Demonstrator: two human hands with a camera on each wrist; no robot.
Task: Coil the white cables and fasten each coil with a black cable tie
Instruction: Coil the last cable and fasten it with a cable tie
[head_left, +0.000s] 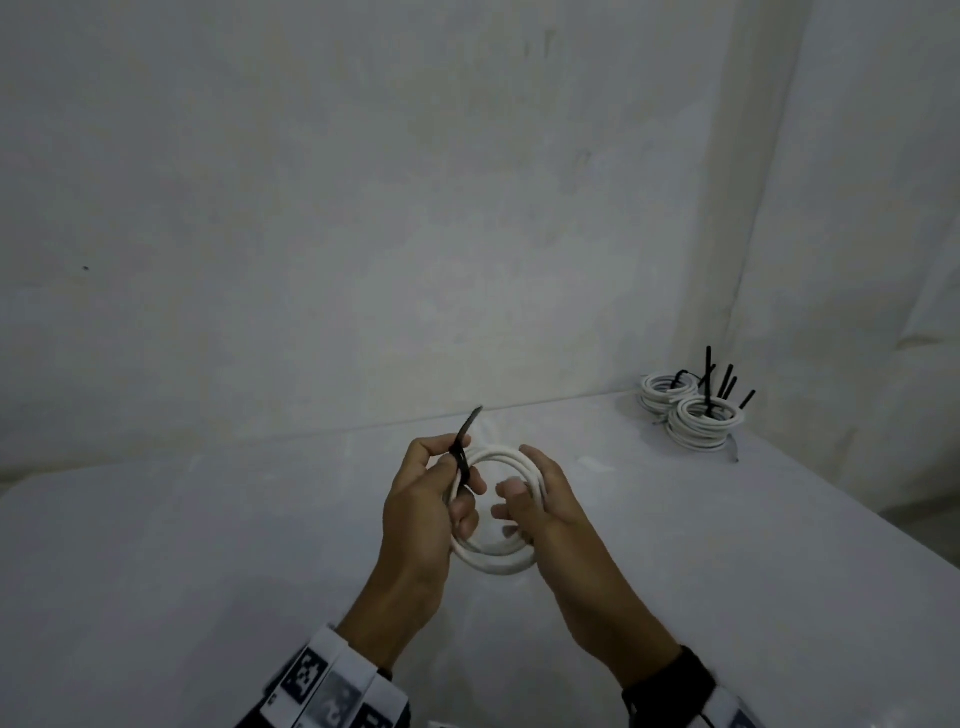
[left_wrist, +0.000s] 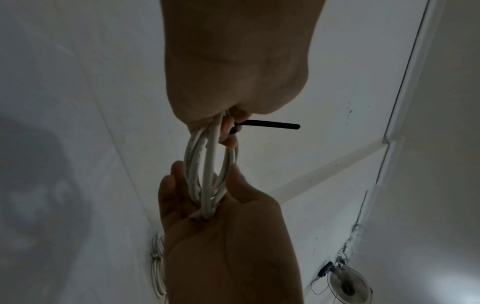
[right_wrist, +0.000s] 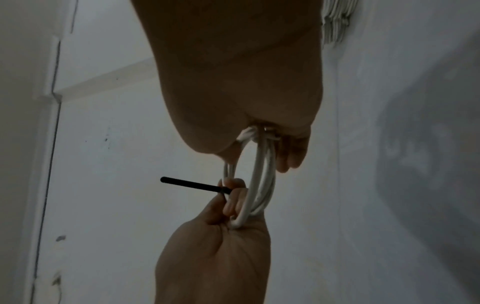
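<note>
A white cable coil (head_left: 493, 562) hangs in the air over the white table (head_left: 208, 545), held between both hands. My left hand (head_left: 431, 493) grips the coil's left side and pinches a black cable tie (head_left: 465, 436) that wraps round the strands, its free tail sticking up and away. My right hand (head_left: 545, 504) curls round the coil's right side, thumb inside the ring. In the left wrist view the black cable tie (left_wrist: 270, 124) juts out from the fingers beside the white cable coil (left_wrist: 207, 174). The right wrist view shows the black cable tie (right_wrist: 192, 185) and the white cable coil (right_wrist: 262, 174) edge-on.
Several tied white coils (head_left: 685, 410) with black tie tails standing up are piled at the table's far right corner, close to the wall. The table's right edge (head_left: 883, 525) runs diagonally.
</note>
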